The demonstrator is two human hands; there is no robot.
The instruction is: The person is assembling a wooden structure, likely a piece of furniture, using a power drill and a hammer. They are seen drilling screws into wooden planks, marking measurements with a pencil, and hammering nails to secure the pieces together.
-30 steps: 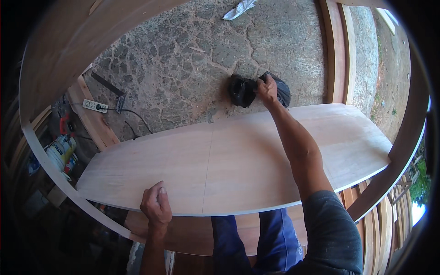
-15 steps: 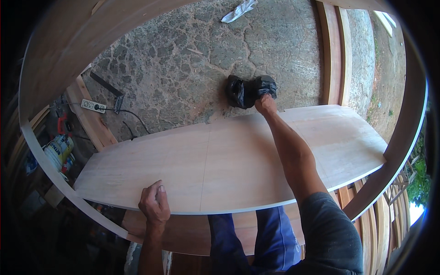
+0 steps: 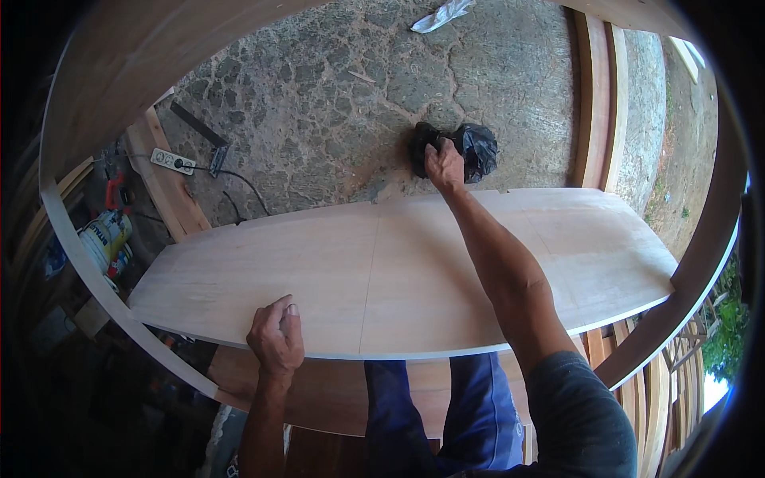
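A long pale wooden panel (image 3: 319, 271) with tapered ends and seam lines lies across in front of me. Over its near edge my left hand (image 3: 276, 338) rests, fingers curled in and thumb pressed against them; whatever they may hold is hidden. My right arm reaches across the panel. Beyond its far edge my right hand (image 3: 445, 166) is at the left one of two black plastic bags, its fingers drawn together at the bag's top. What is between those fingers cannot be made out. The right bag (image 3: 480, 151) sits close beside that hand, crumpled and bulging.
Curved wooden frame sides (image 3: 88, 251) surround the panel. On the cracked floor (image 3: 319, 103) lies a white crumpled wrapper (image 3: 441, 16). A power strip (image 3: 173, 162) with a black cord rests at left, near a yellow-and-white container (image 3: 105, 239). Long timber beams (image 3: 591, 103) stand at right.
My right hand has moved left from the right black bag to the left one. My left hand stays curled at the panel's near edge. The whole view has shifted slightly.
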